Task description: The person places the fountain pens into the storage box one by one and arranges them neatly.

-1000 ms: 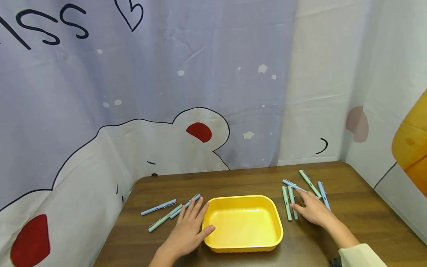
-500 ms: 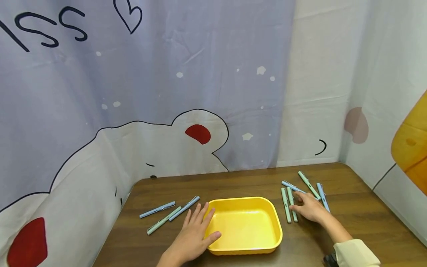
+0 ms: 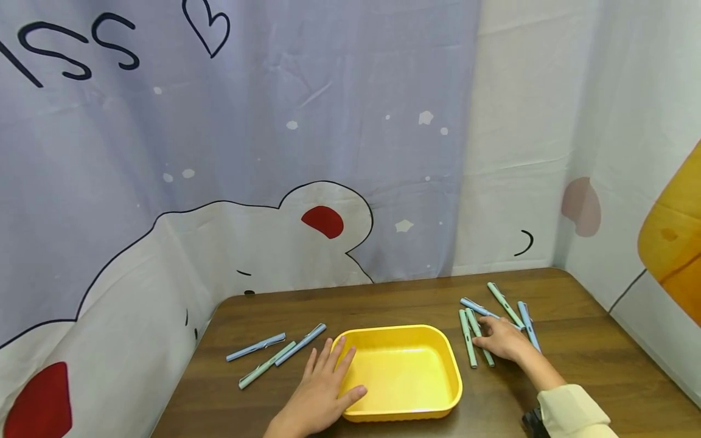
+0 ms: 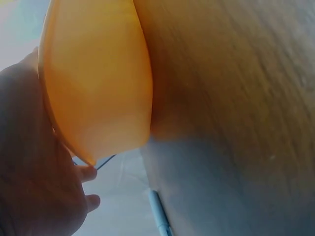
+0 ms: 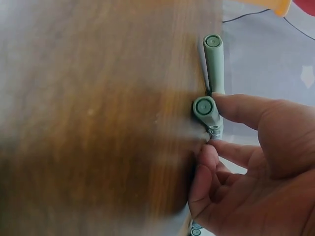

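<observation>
My right hand (image 3: pixel 506 340) pinches a light green pen (image 5: pixel 205 108) between thumb and fingers; the pen lies on the table at the right. Beside it, to the left, lies another green pen (image 3: pixel 468 340). Just past the hand are a blue pen (image 3: pixel 477 306), a further green pen (image 3: pixel 504 303) and a second blue pen (image 3: pixel 528 325). My left hand (image 3: pixel 319 388), fingers straight and spread, rests on the left rim of a yellow tray (image 3: pixel 402 380). In the left wrist view that hand lies along the tray's outer edge.
Left of the tray lie a blue pen (image 3: pixel 255 347), a green pen (image 3: pixel 266 365) and another blue pen (image 3: pixel 300 345). All stand on a brown wooden table (image 3: pixel 383 304). A printed curtain (image 3: pixel 416 152) hangs along its back and sides.
My right thumb and fingers have closed on the green pen, which has turned slightly. The left hand has slid a little right along the tray's rim. The head view has shifted slightly.
</observation>
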A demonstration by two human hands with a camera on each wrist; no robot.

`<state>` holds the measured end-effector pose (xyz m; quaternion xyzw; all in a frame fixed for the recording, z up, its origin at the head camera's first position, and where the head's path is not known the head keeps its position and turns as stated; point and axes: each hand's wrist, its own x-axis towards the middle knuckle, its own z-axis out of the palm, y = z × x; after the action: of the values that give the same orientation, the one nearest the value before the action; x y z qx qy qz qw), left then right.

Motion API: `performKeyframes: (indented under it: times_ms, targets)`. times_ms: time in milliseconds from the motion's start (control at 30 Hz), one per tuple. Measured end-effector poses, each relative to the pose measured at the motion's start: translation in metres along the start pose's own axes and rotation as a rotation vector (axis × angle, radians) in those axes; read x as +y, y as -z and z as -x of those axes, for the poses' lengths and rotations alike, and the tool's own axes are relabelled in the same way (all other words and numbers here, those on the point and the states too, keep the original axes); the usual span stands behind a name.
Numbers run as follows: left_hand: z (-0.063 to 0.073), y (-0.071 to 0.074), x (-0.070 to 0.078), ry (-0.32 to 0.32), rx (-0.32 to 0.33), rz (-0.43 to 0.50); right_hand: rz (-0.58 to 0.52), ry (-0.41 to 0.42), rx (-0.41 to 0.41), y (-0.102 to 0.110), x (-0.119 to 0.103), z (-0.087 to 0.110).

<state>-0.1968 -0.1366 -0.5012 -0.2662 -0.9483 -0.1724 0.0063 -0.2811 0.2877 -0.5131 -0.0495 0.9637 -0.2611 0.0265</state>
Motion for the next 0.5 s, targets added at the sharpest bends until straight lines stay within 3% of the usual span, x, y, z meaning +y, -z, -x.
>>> performKeyframes:
  times_ms: [233, 500]
  targets:
    - [0.0005, -0.0016, 0.0002, 0.006, 0.003, -0.01, 0.016, -0.03, -0.046, 0.0002, 0.0003, -0.005]
    - [-0.0008, -0.0028, -0.0006, 0.015, -0.011, -0.006, -0.02, -0.049, -0.018, -0.0023, 0.0023, -0.0032]
